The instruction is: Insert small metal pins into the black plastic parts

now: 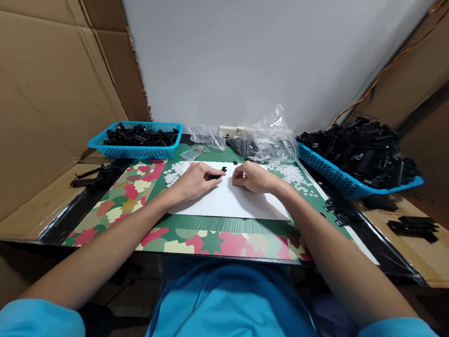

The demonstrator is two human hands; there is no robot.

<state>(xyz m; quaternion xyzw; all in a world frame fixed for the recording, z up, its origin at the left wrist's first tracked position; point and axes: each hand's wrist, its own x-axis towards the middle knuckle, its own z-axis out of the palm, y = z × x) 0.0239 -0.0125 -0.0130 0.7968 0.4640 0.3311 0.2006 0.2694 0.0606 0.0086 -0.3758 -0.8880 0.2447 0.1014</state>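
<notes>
My left hand (194, 180) pinches a small black plastic part (216, 177) between thumb and fingers, just above a white sheet (205, 205). A small black piece (224, 169) shows at the upper end of that part. To its right, my right hand (255, 177) is closed with the fingertips pressed together over the sheet; whatever they hold is hidden. Small white discs lie in two spreads, one left pile (173, 173) by my left hand and one right pile (293, 176) beyond my right hand.
A blue basket (121, 151) of black parts stands at back left, a heaped blue basket (338, 175) at back right. Clear plastic bags (277, 142) lie against the wall. Black parts (413, 227) rest on cardboard at right, others (92, 176) at left. Cardboard walls flank the table.
</notes>
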